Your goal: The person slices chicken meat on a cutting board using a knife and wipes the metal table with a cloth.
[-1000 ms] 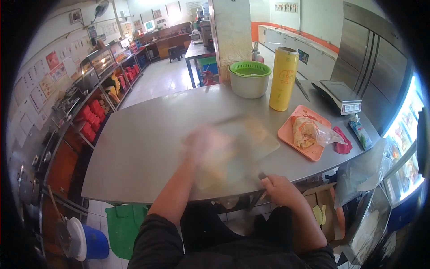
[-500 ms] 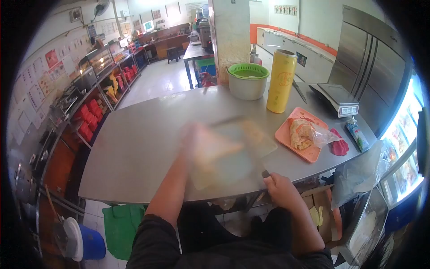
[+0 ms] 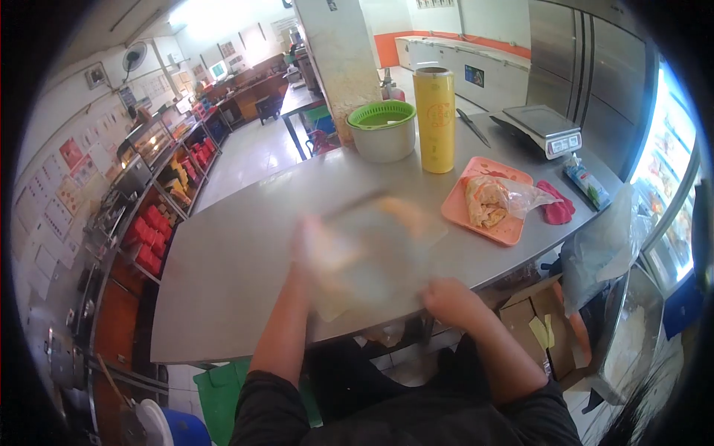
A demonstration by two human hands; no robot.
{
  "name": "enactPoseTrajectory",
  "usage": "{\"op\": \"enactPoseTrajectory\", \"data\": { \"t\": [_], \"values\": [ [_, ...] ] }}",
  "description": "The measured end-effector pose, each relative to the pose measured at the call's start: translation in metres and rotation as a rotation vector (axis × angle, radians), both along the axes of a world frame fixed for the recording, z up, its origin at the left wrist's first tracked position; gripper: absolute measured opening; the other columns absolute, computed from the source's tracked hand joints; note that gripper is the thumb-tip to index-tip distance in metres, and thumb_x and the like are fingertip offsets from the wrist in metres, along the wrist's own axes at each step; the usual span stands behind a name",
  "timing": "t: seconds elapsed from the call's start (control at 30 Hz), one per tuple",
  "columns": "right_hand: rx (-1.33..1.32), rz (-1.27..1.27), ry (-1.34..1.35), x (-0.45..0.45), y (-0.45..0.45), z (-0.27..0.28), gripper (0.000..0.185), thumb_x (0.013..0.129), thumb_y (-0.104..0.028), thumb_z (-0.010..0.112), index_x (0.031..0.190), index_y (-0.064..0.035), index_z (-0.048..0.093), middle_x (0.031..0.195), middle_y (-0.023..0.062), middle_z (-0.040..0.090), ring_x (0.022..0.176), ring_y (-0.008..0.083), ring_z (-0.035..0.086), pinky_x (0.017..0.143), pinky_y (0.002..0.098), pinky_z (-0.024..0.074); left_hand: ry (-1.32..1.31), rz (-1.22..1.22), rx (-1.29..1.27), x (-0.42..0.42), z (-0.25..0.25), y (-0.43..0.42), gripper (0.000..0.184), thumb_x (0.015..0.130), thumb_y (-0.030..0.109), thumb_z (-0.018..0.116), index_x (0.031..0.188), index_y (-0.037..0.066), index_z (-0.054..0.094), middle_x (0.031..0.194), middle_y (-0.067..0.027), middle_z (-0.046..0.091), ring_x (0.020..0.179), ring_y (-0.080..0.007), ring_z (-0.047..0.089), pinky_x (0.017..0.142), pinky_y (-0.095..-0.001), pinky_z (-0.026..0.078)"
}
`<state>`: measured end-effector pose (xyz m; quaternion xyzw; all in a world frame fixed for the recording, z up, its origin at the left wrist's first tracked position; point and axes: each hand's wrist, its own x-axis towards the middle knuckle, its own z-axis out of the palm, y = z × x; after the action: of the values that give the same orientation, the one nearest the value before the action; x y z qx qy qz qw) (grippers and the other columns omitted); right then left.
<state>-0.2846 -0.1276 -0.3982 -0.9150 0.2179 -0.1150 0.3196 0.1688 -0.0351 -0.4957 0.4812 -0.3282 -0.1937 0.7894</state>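
A blurred patch covers the middle of the steel table (image 3: 223,253), where a pale board (image 3: 430,229) lies with something whitish and orange on it. At the left side of this patch is my left hand (image 3: 305,234), smeared so that its fingers cannot be made out. My right hand (image 3: 450,301) is a closed fist at the board's near right corner, and what it holds is hidden. Right of the board, a pink tray (image 3: 455,199) carries a plastic bag of pale food (image 3: 487,202).
Behind the board stand a pot with a green strainer (image 3: 381,130) and a tall yellow roll (image 3: 436,123). A knife (image 3: 473,128), a scale (image 3: 543,130), a pink cloth (image 3: 556,203) and a blue packet (image 3: 586,184) lie to the right. A cardboard box (image 3: 543,327) sits below.
The whole view has turned and shifted. The dark handle seen earlier in my right hand no longer shows. My left hand stays blurred at the board's left side.
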Motion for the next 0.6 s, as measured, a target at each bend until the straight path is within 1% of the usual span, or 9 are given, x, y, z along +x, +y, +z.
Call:
{"op": "enactPoseTrajectory", "data": {
  "t": [0.1, 0.2, 0.27, 0.3, 0.33, 0.4, 0.5, 0.53, 0.6],
  "values": [
    [0.050, -0.067, 0.065, -0.020, 0.002, 0.030, 0.039, 0.104, -0.032, 0.052, 0.100, 0.0042, 0.067, 0.099, 0.0320, 0.069, 0.099, 0.0521, 0.065, 0.089, 0.0587, 0.0497, -0.045, 0.021, 0.097, -0.007, 0.028, 0.001, 0.018, 0.104, 0.026, 0.066, 0.113, 0.011, 0.065, 0.102, -0.0018, 0.067, 0.092, -0.0142, 0.067, 0.077, -0.0303, 0.060],
    [0.058, -0.109, 0.014, -0.035, 0.002, 0.037, 0.039, 0.104, -0.032, 0.052, 0.101, 0.0037, 0.067, 0.100, 0.0309, 0.070, 0.099, 0.0517, 0.065, 0.088, 0.0582, 0.0498, -0.647, 0.239, 0.386, 0.010, 0.026, -0.008, 0.022, 0.105, 0.029, 0.064, 0.115, 0.010, 0.065, 0.109, -0.0050, 0.069, 0.102, -0.0197, 0.067, 0.090, -0.0362, 0.058],
    [0.168, -0.141, -0.015, -0.044, -0.002, 0.035, 0.039, 0.104, -0.033, 0.054, 0.103, 0.0035, 0.067, 0.099, 0.0298, 0.070, 0.099, 0.0510, 0.066, 0.087, 0.0571, 0.0499, -0.845, 0.805, 0.564, -0.048, 0.084, -0.003, 0.027, 0.105, 0.034, 0.061, 0.111, 0.007, 0.066, 0.114, -0.0091, 0.070, 0.113, -0.0271, 0.065, 0.101, -0.0429, 0.052],
    [0.170, -0.138, -0.016, -0.046, -0.003, 0.032, 0.039, 0.104, -0.033, 0.054, 0.103, 0.0035, 0.067, 0.099, 0.0298, 0.070, 0.099, 0.0510, 0.066, 0.087, 0.0571, 0.0499, -0.846, 0.808, 0.566, -0.038, 0.080, -0.009, 0.027, 0.105, 0.034, 0.061, 0.111, 0.007, 0.066, 0.114, -0.0091, 0.070, 0.113, -0.0271, 0.065, 0.101, -0.0429, 0.052],
    [0.183, -0.180, -0.032, -0.048, -0.005, 0.029, 0.038, 0.104, -0.032, 0.054, 0.103, 0.0038, 0.066, 0.098, 0.0297, 0.070, 0.099, 0.0507, 0.066, 0.087, 0.0563, 0.0503, -1.218, 0.787, 0.636, -0.027, 0.073, -0.018, 0.028, 0.105, 0.033, 0.060, 0.111, 0.007, 0.066, 0.115, -0.0115, 0.069, 0.115, -0.0308, 0.064, 0.105, -0.0456, 0.049],
    [0.199, -0.217, -0.043, -0.049, -0.004, 0.029, 0.038, 0.104, -0.032, 0.055, 0.104, 0.0041, 0.066, 0.097, 0.0295, 0.070, 0.099, 0.0503, 0.066, 0.086, 0.0554, 0.0506, -1.589, 0.744, 0.705, -0.008, 0.069, -0.034, 0.028, 0.105, 0.033, 0.058, 0.111, 0.006, 0.066, 0.117, -0.0139, 0.069, 0.117, -0.0345, 0.062, 0.109, -0.0483, 0.046],
    [0.274, -0.278, -0.033, -0.052, -0.001, 0.042, 0.037, 0.103, -0.032, 0.056, 0.105, 0.0047, 0.065, 0.097, 0.0295, 0.070, 0.098, 0.0501, 0.067, 0.085, 0.0534, 0.0514, -1.312, 0.477, 0.833, -0.031, 0.089, -0.061, 0.024, 0.106, 0.029, 0.055, 0.110, 0.007, 0.066, 0.111, -0.0107, 0.068, 0.109, -0.0309, 0.065, 0.102, -0.0452, 0.052],
    [0.276, -0.260, -0.047, -0.053, -0.002, 0.045, 0.037, 0.103, -0.031, 0.057, 0.106, 0.0048, 0.065, 0.097, 0.0297, 0.070, 0.098, 0.0502, 0.067, 0.085, 0.0527, 0.0516, -0.567, 0.369, 0.554, -0.063, 0.112, -0.062, 0.023, 0.106, 0.028, 0.054, 0.108, 0.008, 0.065, 0.107, -0.0087, 0.067, 0.105, -0.0279, 0.066, 0.096, -0.0431, 0.055],
    [0.274, -0.248, -0.056, -0.055, -0.003, 0.047, 0.038, 0.103, -0.031, 0.057, 0.107, 0.0050, 0.065, 0.097, 0.0298, 0.070, 0.098, 0.0502, 0.067, 0.084, 0.0520, 0.0518, 0.167, 0.227, 0.243, -0.094, 0.130, -0.059, 0.022, 0.106, 0.026, 0.053, 0.106, 0.008, 0.065, 0.102, -0.0068, 0.066, 0.100, -0.0249, 0.067, 0.090, -0.0410, 0.057]
  ]
}}
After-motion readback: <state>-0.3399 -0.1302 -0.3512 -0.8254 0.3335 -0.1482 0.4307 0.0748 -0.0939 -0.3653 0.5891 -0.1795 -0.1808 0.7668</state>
